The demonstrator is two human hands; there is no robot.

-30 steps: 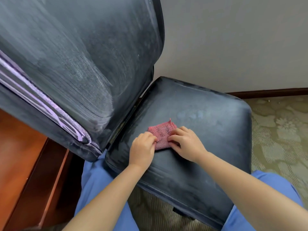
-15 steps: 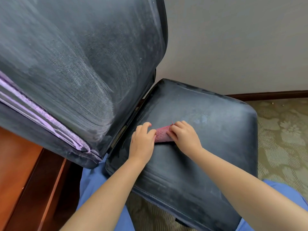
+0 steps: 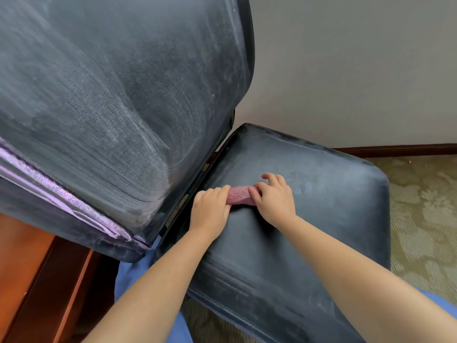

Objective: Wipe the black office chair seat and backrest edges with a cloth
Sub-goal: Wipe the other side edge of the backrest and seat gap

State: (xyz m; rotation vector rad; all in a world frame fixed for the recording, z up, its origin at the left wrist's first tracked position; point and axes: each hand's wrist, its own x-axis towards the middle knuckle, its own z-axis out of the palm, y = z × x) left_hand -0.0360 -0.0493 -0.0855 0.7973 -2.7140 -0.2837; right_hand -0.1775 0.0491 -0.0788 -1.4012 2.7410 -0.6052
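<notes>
A small pink cloth [image 3: 239, 195] lies folded into a narrow roll on the black chair seat [image 3: 321, 209], near the gap below the backrest. My left hand [image 3: 210, 211] grips its left end with curled fingers. My right hand [image 3: 274, 198] holds its right end, fingers bent over the fold. The dusty black backrest [image 3: 118, 100] leans over the left of the view, streaked with pale wipe marks. Its lower edge [image 3: 74, 201] shows a worn purple seam.
A reddish wooden desk [image 3: 27, 268] stands at the lower left, close behind the backrest. A grey wall [image 3: 346, 58] with a dark baseboard [image 3: 395, 147] runs behind the chair. Patterned green carpet [image 3: 425, 206] lies to the right. My blue trousers [image 3: 138, 276] show below the seat.
The flat cloth has been folded into a narrow roll between my hands. Both hands shifted slightly toward the backrest gap, and the view moved closer to the chair.
</notes>
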